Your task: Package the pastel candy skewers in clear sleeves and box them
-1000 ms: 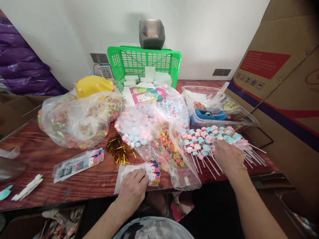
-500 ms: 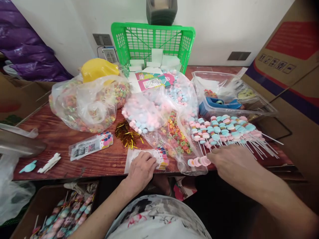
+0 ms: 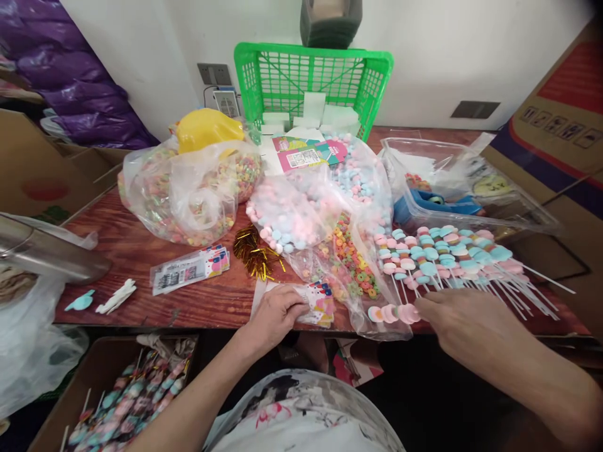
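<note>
At the front edge of the table my left hand [image 3: 277, 314] rests on a stack of printed plastic bags [image 3: 320, 302], its fingers bent together over them. My right hand [image 3: 443, 311] is closed round the end of a marshmallow skewer [image 3: 393, 313], whose pink and pale blue pieces point left above a clear plastic bag. Behind that hand lie rows of pink and blue marshmallow skewers [image 3: 447, 254] with white sticks. A bag of coloured ring candies [image 3: 355, 263] sits between my hands, and gold tinsel ties [image 3: 257, 251] lie behind my left hand.
Further back are bags of marshmallows [image 3: 287, 213] and rings [image 3: 183, 201], a green basket [image 3: 313, 53] and a clear tray [image 3: 424, 147] with a blue tape dispenser [image 3: 438, 204]. More printed bags [image 3: 188, 271] and a metal flask [image 3: 51, 251] are at left. Below stands a box of skewers [image 3: 70, 383].
The view has turned slightly left, so things appear shifted right. More of the held skewer shows beside my right hand. My left hand is still on the printed bags.
</note>
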Demonstrator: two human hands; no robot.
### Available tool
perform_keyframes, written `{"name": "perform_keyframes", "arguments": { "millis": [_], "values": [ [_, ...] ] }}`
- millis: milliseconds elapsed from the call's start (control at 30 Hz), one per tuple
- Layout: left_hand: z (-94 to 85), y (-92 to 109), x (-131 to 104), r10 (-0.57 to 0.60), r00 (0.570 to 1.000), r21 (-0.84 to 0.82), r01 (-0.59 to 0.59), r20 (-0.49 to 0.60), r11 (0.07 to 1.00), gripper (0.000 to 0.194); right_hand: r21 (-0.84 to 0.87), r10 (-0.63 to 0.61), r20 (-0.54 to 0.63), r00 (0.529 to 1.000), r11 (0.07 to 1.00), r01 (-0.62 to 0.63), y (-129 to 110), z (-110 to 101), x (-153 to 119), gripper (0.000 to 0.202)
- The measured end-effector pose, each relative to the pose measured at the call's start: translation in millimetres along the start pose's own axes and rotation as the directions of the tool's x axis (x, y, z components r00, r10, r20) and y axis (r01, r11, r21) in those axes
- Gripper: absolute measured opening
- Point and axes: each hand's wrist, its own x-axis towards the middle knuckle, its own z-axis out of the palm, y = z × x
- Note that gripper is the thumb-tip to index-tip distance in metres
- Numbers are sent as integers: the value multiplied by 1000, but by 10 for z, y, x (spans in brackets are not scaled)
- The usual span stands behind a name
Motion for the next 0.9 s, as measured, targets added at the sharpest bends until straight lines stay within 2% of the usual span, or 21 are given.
{"name": "perform_keyframes", "arguments": {
  "millis": [100, 200, 267, 400, 633, 733, 900],
  "values": [
    [-6, -33, 6, 39, 999, -68, -38, 16, 997, 15, 134, 34, -227, 973, 991, -3, 84, -4, -139, 23],
    [-9, -61, 4, 44, 999, -124, -41, 17, 991, 18, 398, 119, -378, 918, 916, 45, -60, 40, -125, 16],
    [-7, -70, 1, 30, 999, -141, -28, 13, 990, 18, 500, 147, -392, 908, 863, 76, -237, 96, -38, 15],
    [9, -84, -12, -12, 1000, -141, 14, 15, 990, 18, 492, 149, -417, 897, 866, 85, -459, 188, 97, 18],
    [31, -121, -14, -15, 1000, -181, 14, -3, 983, 17, 534, 236, -483, 843, 843, 70, -330, 210, -74, 19],
    [34, -124, -7, 9, 1000, -194, -13, -19, 981, 15, 527, 230, -477, 848, 847, 67, -351, 224, -92, 19],
    [47, -143, -17, 41, 999, -127, -43, -18, 991, 14, 469, 127, -430, 894, 877, 101, -410, 204, -30, 18]
  ]
}}
